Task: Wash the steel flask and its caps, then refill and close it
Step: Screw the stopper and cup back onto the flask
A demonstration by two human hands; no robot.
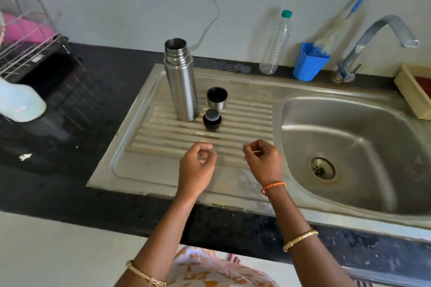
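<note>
Both hands hover empty over the drainboard's front edge, left hand (197,165) and right hand (263,161) loosely curled. Uncapped steel flask (180,81) stands toward the board's back left, cup cap (217,98) and stopper (212,119) beside it. Ridged footing: a careless reach could topple the flask onto them.

Veined marble wall (140,7) rises behind black stone counter (58,182).
</note>
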